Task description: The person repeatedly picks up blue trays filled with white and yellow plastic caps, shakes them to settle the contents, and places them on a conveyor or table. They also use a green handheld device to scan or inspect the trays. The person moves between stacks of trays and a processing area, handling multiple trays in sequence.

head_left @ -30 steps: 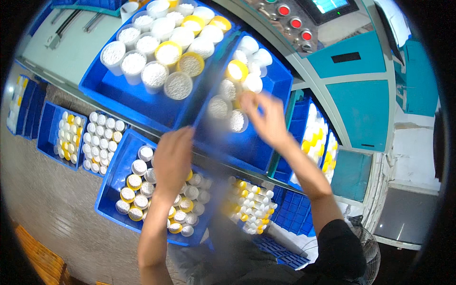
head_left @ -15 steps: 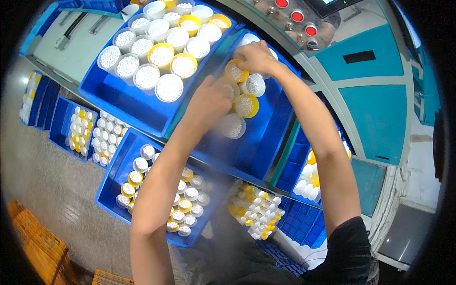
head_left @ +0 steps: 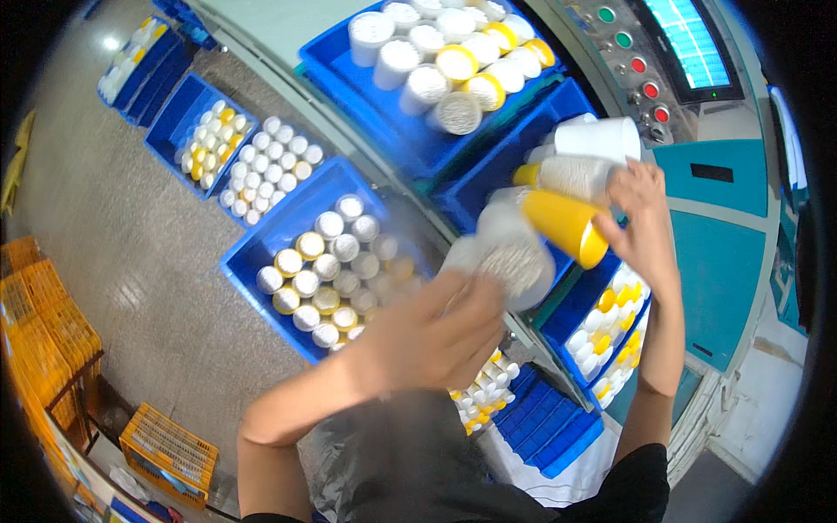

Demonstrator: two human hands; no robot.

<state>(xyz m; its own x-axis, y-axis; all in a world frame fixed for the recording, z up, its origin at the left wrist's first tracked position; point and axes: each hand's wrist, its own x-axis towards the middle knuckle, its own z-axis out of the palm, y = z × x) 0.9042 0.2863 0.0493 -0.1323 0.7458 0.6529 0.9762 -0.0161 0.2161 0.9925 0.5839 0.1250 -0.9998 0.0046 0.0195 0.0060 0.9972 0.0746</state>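
Observation:
A cluster of plastic cups is held raised and tilted between my hands, over the right-hand blue bin [head_left: 471, 187]. My left hand [head_left: 436, 336], blurred, grips the near end, at a white cup of small white pellets [head_left: 514, 266]. At the far end my right hand [head_left: 645, 213] has its thumb at the rim of a yellow cup [head_left: 562, 222] and its fingers against a pale cup [head_left: 575, 177]. Beyond these, a larger white cup [head_left: 597, 139] lies on its side in the cluster. Motion blur hides exactly how the cups touch.
Another blue bin [head_left: 349, 83], farther left, holds several pellet-filled cups. Lower down, a blue bin [head_left: 240, 261] of filled cups stands beside my left forearm. A control panel [head_left: 628, 57] with buttons and a screen [head_left: 693, 44] rises at far right. Orange crates [head_left: 170, 444] stand lower left.
The cups have come up out of the right-hand bin between my hands and are now tilted. My left hand has moved nearer, my right hand rightward. The view has shifted.

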